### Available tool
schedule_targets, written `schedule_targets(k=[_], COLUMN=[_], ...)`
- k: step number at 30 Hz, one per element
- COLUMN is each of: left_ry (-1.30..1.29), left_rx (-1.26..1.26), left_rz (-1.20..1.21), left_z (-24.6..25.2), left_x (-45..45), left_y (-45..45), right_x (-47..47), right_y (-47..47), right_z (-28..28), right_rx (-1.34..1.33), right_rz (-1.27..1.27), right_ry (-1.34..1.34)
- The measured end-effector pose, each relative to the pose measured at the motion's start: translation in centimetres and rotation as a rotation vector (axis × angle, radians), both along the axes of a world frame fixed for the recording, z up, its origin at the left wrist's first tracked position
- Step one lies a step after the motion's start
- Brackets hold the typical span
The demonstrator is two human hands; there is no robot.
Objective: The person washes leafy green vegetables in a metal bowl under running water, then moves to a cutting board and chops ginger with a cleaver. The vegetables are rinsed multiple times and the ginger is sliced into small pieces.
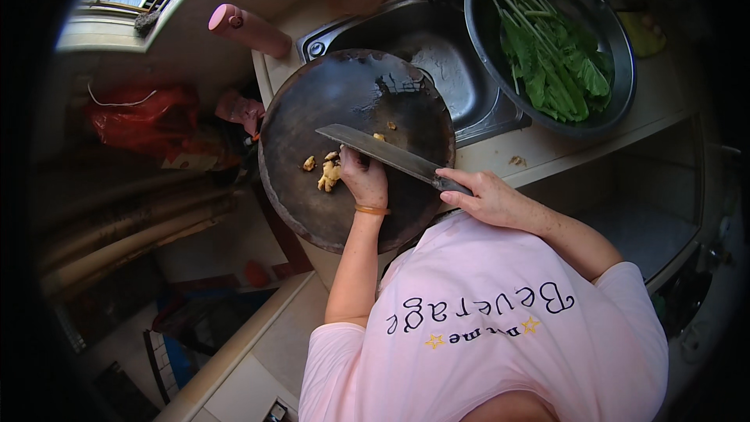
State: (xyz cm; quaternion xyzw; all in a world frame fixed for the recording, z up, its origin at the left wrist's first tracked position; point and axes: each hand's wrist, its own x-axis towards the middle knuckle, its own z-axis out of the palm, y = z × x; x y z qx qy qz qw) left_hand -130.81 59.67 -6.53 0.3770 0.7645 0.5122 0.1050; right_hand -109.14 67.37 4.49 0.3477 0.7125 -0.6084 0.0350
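Observation:
My right hand (486, 196) grips the dark handle of a kitchen knife (384, 154), its long blade slanting across a round, dark chopping board (310, 102). Close against the near side of the blade, my left hand (364, 179) is curled over the board; the blade hides its fingertips and whatever they may hold. A knobbly piece of ginger root (330, 176) lies just left of that hand, with smaller ginger bits (309, 163) around it. Beyond the blade, another ginger piece (379, 137) shows partly, and a small scrap (391, 125) lies farther back.
The board overlaps a steel sink (451, 79). Right of it, a metal basin (628, 79) holds leafy greens (542, 58). A pink bottle (252, 29) stands at the back left, above a red plastic bag (143, 114). A brownish scrap (518, 160) lies on the counter's edge (562, 152).

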Motion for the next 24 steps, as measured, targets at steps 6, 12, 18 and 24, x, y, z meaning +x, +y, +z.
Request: schedule_targets(k=[6,12,18,24], left_ry=[0.053,0.108,-0.122,-0.245], left_rx=[-0.036,-0.067,-0.014,0.196], left_rz=[-0.050,-0.046,-0.038,-0.103], left_z=[0.2,0.2,0.8,2.4], left_x=[-0.4,-0.3,0.2,1.5], left_y=[0.1,0.0,-0.8,-3.1], right_x=[-1.2,-3.4,-2.9,-1.1], right_y=[0.6,2.3,2.4,2.6], right_z=[-0.4,-1.9,-2.3,-2.4], right_rx=[0.015,-0.347,-0.440,-0.485], right_rz=[0.013,-0.066,-0.107,-0.167], right_ry=[-0.006,-0.004,0.045,0.050])
